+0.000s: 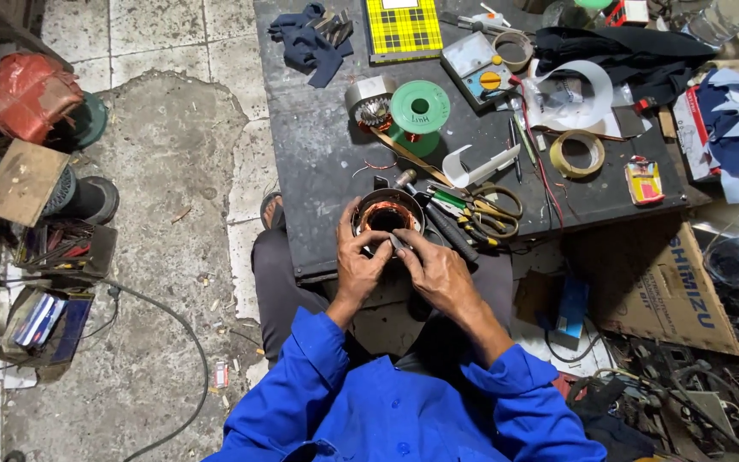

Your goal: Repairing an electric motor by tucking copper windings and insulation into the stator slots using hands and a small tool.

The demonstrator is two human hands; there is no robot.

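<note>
Both grips, left hand [359, 263] and right hand [435, 272], clasp the copper-wound stator [387, 216].

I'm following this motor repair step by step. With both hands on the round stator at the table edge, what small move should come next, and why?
Probably steady the stator with the left hand and press the thin tool in the right hand along its near rim: both hands already meet there, beside the exposed copper winding.

Stator winding [387, 216]: showing copper-orange, beside the green spool [420, 107]
Board [402, 26]: showing yellow-black checks, behind the spool
Sleeves [301, 376]: showing blue
</note>
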